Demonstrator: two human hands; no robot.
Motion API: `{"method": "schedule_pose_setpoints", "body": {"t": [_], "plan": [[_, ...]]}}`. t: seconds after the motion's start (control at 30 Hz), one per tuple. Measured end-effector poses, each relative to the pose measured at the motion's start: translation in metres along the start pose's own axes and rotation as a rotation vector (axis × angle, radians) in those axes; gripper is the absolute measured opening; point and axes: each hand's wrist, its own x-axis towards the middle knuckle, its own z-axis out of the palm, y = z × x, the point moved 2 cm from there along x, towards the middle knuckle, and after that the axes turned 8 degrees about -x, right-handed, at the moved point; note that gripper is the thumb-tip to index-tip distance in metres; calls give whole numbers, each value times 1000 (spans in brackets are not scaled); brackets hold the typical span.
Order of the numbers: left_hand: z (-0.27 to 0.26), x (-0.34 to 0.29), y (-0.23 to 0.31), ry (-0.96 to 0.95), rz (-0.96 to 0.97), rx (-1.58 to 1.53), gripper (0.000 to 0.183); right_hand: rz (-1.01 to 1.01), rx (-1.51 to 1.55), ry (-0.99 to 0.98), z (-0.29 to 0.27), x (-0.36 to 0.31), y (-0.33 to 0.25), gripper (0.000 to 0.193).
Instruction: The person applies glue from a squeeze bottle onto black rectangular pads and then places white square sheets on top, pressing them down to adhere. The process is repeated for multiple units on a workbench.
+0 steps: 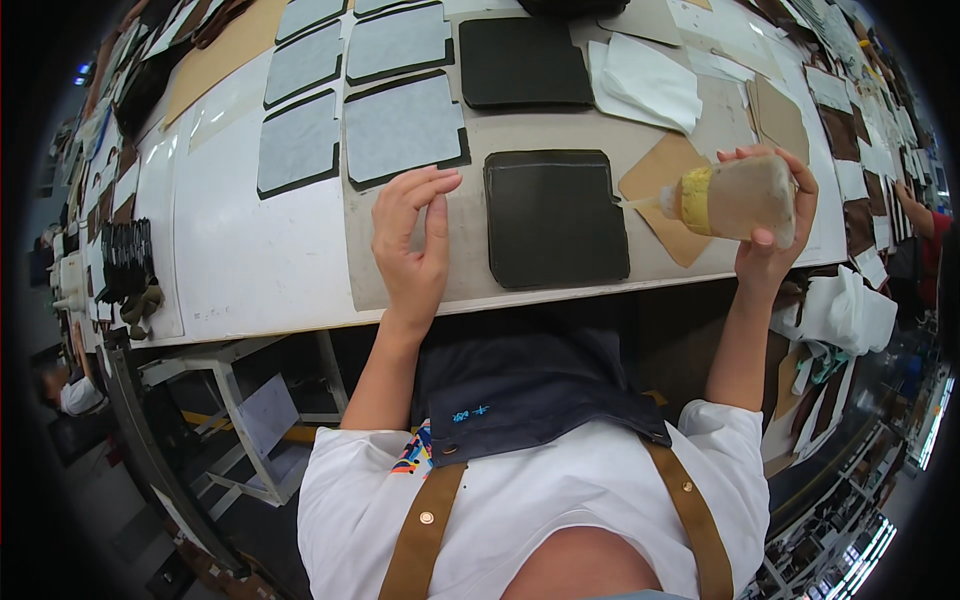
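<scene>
My right hand (770, 258) is wrapped round a cloudy squeeze bottle (748, 197) with a yellow band near its neck. The bottle lies tipped on its side, and its thin nozzle points left at the right edge of a dark, notched flat panel (555, 222). Whether the tip touches that edge, I cannot tell. Left of the panel, my left hand (412, 240) is raised with fingers stretched and thumb apart, holding nothing. A tan card piece (668, 165) lies partly behind the bottle.
Grey-faced panels with dark edges (405, 125) lie in rows at the far left. Beyond the near panel are another dark panel (525, 65) and white cloths (645, 85). Black straps (125, 260) hang at the table's left end. A person in red (938, 235) is at the far right.
</scene>
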Motion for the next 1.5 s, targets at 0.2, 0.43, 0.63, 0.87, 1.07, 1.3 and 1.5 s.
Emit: {"method": "schedule_pose_setpoints", "body": {"t": [0.2, 0.43, 0.63, 0.87, 1.07, 1.3, 1.5], "plan": [[0, -1, -2, 2, 7, 2, 16, 3, 8, -4, -4, -4, 1, 102], [0, -1, -2, 6, 5, -8, 16, -34, 77, -29, -11, -13, 2, 98], [1, -1, -1, 10, -2, -17, 15, -29, 96, -14, -13, -21, 4, 101], [0, -1, -2, 9, -9, -12, 16, -31, 157, -38, -4, -22, 5, 101], [0, -1, -2, 3, -3, -9, 16, -11, 150, -45, -5, -23, 4, 102], [0, 0, -2, 10, 4, -8, 16, 24, 126, -5, -14, -40, 3, 106], [-2, -3, -2, -33, -1, 15, 19, 166, 195, 130, -27, -69, 2, 105]]}}
